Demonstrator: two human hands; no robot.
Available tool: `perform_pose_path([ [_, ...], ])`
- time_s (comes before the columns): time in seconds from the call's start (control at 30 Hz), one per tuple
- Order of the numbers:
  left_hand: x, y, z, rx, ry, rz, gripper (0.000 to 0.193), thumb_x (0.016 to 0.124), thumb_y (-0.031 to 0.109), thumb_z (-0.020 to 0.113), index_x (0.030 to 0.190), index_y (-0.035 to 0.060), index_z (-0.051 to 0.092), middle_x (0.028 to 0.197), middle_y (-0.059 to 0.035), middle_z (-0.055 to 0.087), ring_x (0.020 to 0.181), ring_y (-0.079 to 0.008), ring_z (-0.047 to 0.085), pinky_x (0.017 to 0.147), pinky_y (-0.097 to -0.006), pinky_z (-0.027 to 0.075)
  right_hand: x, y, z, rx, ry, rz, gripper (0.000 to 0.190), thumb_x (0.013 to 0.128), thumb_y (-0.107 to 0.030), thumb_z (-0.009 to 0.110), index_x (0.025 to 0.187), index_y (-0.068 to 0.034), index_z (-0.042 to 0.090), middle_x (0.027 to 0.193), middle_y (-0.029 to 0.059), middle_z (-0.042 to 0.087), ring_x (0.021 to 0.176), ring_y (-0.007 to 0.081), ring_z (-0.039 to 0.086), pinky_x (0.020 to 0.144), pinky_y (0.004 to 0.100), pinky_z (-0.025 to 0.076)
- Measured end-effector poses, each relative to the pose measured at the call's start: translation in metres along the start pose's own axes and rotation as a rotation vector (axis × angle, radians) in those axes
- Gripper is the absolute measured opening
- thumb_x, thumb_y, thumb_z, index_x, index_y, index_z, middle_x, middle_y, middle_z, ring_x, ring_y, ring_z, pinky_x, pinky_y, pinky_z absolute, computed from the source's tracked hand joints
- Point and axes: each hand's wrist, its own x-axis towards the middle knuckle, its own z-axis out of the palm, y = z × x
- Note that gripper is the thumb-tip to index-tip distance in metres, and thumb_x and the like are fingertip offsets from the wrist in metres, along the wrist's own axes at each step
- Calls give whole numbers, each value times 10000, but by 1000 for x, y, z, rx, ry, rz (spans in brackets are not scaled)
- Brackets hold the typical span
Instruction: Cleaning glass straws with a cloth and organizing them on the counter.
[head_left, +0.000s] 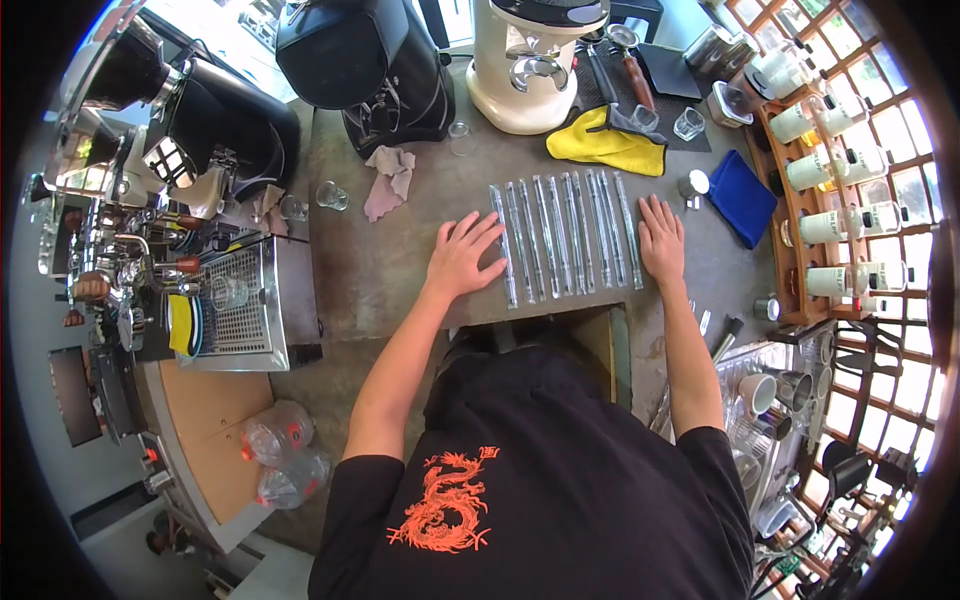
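Note:
A row of slim tubes in clear wrapping (555, 236) lies side by side on the grey counter (375, 285), each pointing away from me. My left hand (469, 255) rests palm down at the row's left end, fingers spread, with fingertips and thumb at the leftmost tube (504, 247). It grips nothing. Flat on the counter just right of the rightmost tube (628, 231) is my right hand (661, 238), its fingers extended and slightly apart, holding nothing. What the tubes contain is too small to tell.
Behind the row are a black grinder (397, 75), a cream grinder (525, 67) and a yellow cloth (607, 142). A blue cloth (742, 196) and a wooden bottle rack (787, 225) stand right. An espresso machine (232, 300), small glasses (332, 196) and a crumpled cloth (390, 180) are left.

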Motion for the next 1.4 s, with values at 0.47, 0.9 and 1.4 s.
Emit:
perform_pose_path([
  [0.47,-4,0,2,3,38,16,611,824,462,713,1350,167,618,1457,-16,557,1334,-255,486,1083,-477,334,-1,-3,0,18,23,8,439,998,-244,522,1434,-211,561,1531,52,490,1428,258,426,1193,459,266],
  [0.9,-5,4,9,32,142,-12,520,890,415,675,1302,100,636,1393,-84,595,1279,-280,544,1063,-438,372,1,0,2,44,60,-5,436,989,-241,524,1419,-196,573,1516,65,505,1413,272,445,1184,469,287],
  [1.4,-94,91,26,105,233,-636,433,1010,269,541,1395,72,570,1491,-129,516,1413,-319,438,1173,-506,286,-3,1,0,205,99,4,479,1023,-184,498,1472,-26,439,1450,181,533,1380,370,458,1166,484,326],
])
